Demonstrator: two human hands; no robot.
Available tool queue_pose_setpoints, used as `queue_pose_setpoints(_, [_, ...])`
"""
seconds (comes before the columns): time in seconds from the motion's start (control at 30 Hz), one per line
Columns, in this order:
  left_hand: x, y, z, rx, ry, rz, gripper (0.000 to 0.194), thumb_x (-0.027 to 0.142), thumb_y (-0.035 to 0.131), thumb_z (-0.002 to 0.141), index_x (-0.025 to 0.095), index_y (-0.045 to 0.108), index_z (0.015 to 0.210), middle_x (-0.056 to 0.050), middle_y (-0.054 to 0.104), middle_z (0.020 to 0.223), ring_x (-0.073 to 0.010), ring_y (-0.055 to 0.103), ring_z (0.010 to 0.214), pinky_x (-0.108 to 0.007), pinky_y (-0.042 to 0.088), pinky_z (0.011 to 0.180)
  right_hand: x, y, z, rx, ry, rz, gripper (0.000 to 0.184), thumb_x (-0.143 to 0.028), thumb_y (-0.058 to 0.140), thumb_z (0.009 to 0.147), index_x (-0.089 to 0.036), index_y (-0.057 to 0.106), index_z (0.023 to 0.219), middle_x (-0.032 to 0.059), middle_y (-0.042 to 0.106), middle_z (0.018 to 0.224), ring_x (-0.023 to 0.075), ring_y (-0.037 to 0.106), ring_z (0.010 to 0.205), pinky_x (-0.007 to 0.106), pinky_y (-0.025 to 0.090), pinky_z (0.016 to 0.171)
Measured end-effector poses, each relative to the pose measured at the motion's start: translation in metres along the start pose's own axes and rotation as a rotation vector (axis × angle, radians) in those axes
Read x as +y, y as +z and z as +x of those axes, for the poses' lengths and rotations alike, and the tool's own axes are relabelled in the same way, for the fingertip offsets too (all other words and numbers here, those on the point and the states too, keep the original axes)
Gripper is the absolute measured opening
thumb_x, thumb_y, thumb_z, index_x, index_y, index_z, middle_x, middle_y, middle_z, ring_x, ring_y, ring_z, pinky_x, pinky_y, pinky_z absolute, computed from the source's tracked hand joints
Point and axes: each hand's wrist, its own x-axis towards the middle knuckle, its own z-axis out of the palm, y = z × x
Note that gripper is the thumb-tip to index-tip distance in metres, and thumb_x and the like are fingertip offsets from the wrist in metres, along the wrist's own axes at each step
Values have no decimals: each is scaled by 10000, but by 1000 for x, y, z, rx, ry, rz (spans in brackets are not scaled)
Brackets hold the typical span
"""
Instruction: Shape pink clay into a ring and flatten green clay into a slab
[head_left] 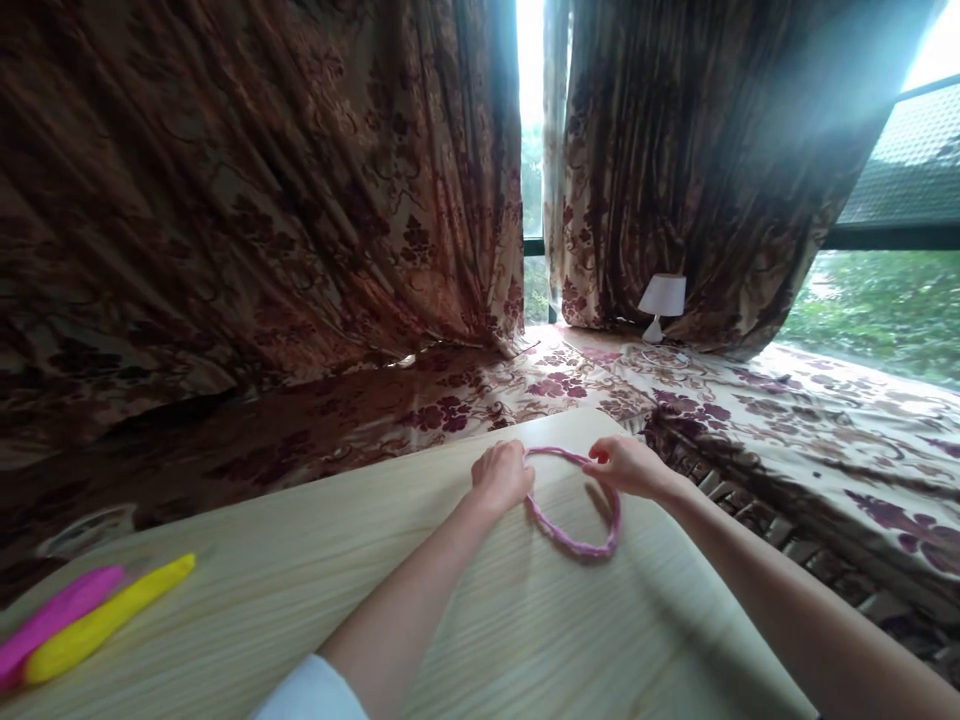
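Pink cord (589,549) loops over the bench (315,545), apparently pinched by left grip (501,476) and right grip (628,466); keep its tension even.

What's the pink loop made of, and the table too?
Pink loop: perhaps soft clay or twisted yarn, with a dull finish; it looks lumpy, but is too blurred to settle. Table: seems wood or wood-look board, pale and smooth, with long grain lines.
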Motion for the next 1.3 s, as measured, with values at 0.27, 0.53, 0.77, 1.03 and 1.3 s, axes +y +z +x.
queue_pose_setpoints(0.27, [19,3,13,60,160,95,294,304,533,884,178,538,1149,-82,561,1166,-204,584,975,-403,502,812,1,-13,20,197,60,-95,258,-295,518,907,-188,555,1139,75,563,1177,194,588,969,385,503,811])
queue_pose_setpoints(0.53, [5,-16,-26,4,573,209,269,302,520,891,184,554,1130,-85,553,1192,-207,568,1010,-424,480,856,2,-18,-37,173,-273,-71,174,-208,514,892,-209,631,1020,56,612,1093,157,605,879,317,487,799])
queue_pose_setpoints(0.77, [9,-15,-33,-18,676,296,279,304,524,888,178,549,1136,-85,558,1181,-209,573,1000,-424,486,845,-13,-2,-68,115,-500,-87,181,-164,529,826,-206,695,882,70,661,933,180,624,787,271,462,708])
queue_pose_setpoints(1.03, [7,-17,-47,76,570,259,293,304,529,886,170,540,1146,-85,562,1168,-206,582,979,-416,497,823,-8,-5,-75,191,-480,-124,224,-156,491,837,-203,676,953,78,667,934,204,620,870,284,457,759])
queue_pose_setpoints(1.3, [-6,2,-30,217,237,171,321,311,532,884,168,524,1171,-90,551,1187,-215,577,994,-427,495,827,15,5,-63,372,-202,-88,433,-303,350,935,-116,453,1311,180,451,1357,302,402,1261,467,328,1020])
